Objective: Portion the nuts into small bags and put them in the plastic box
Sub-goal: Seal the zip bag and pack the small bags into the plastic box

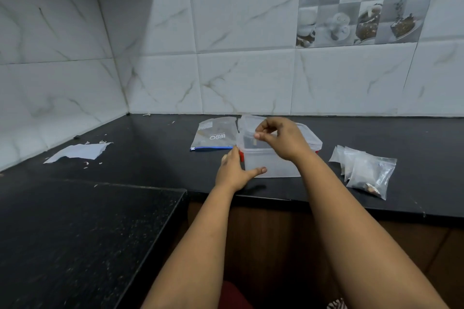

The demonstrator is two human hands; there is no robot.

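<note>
A translucent plastic box with red clips stands on the black counter near its front edge. My left hand grips the box's left front corner, thumb across the front wall. My right hand hovers over the box's open top, fingers pinched on a small clear bag that hangs into the box. A pile of small clear bags lies to the right of the box; the nearest one shows a few nuts at its bottom. A larger zip pouch with a blue seal lies flat behind the box on the left.
A torn white paper with scattered crumbs lies at the left near the tiled wall. A lower black counter juts toward me on the left. Tiled walls close off the back and the left side.
</note>
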